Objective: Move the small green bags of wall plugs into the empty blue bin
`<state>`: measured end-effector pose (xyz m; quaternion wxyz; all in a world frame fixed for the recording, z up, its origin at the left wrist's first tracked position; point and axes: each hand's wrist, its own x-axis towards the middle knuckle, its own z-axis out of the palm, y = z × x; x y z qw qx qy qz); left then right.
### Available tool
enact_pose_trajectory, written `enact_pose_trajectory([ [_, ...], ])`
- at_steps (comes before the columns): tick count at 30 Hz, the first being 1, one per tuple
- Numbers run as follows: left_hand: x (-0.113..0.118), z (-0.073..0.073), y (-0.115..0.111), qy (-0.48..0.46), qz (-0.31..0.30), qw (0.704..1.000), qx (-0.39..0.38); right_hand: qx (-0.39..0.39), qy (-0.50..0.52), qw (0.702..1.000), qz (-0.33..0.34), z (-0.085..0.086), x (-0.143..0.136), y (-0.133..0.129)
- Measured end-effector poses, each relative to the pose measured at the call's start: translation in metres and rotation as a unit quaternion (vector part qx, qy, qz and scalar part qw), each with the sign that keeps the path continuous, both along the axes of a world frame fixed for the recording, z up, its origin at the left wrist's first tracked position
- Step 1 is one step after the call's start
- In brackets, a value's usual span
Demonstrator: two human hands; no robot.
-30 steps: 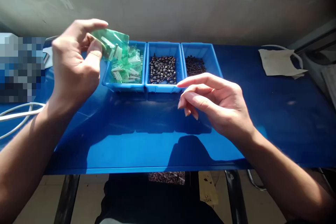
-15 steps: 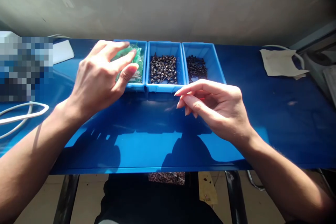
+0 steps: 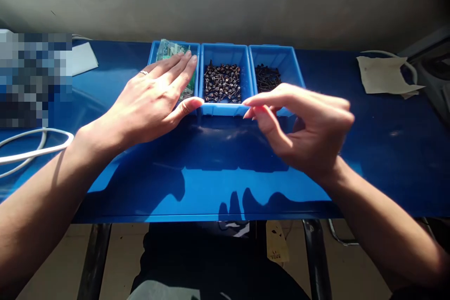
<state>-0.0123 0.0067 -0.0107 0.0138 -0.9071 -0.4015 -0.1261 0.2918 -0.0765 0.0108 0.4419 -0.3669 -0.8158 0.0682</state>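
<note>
My left hand (image 3: 154, 93) lies over the left blue bin (image 3: 152, 56), fingers stretched out flat and thumb apart, reaching toward the bin's front edge. Under it are clear and green plastic packets (image 3: 172, 48), partly hidden. I cannot see it gripping any of them. My right hand (image 3: 305, 124) hovers around the front right corner of the middle blue bin (image 3: 225, 110), fingers loosely bent, with nothing visible in them. Dark, shiny screws (image 3: 223, 83) fill the middle bin's floor. Behind my right hand, the right blue bin (image 3: 295, 65) holds longer dark screws (image 3: 267, 77).
The bins stand side by side on a blue table (image 3: 211, 150) against a grey wall (image 3: 225, 4). White cable (image 3: 38, 150) loops at the left, near a white card (image 3: 83, 58) and a blurred-out patch. A pale paper sheet (image 3: 385, 75) lies at the right.
My left hand has flattened and moved right over the packets, its fingers straighter. My right hand has risen toward the bins, and its index finger reaches further out. The camera view has shifted slightly.
</note>
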Motion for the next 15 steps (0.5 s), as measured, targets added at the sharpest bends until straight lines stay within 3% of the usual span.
enact_pose_trajectory([
  [3,-0.003,0.004,0.000,-0.023,-0.007,1.000,-0.006,0.000,-0.045,0.998,-0.044,0.015,0.006,0.014],
  [6,-0.002,0.010,-0.001,-0.021,-0.004,1.000,0.000,0.011,-0.091,0.995,-0.048,0.022,0.013,0.031],
  [9,0.001,0.010,-0.003,-0.016,-0.017,1.000,0.000,0.068,-0.099,0.992,-0.024,0.016,0.018,0.032],
  [12,0.004,0.006,-0.004,-0.012,-0.013,1.000,-0.008,0.168,-0.073,0.983,0.012,0.006,0.014,0.011],
  [13,0.004,0.004,-0.004,-0.007,-0.008,1.000,-0.007,0.156,-0.071,0.984,0.042,0.004,0.010,0.001],
  [15,0.004,0.001,-0.004,-0.005,-0.007,1.000,-0.002,-0.012,-0.081,0.985,0.151,0.003,-0.001,-0.015],
])
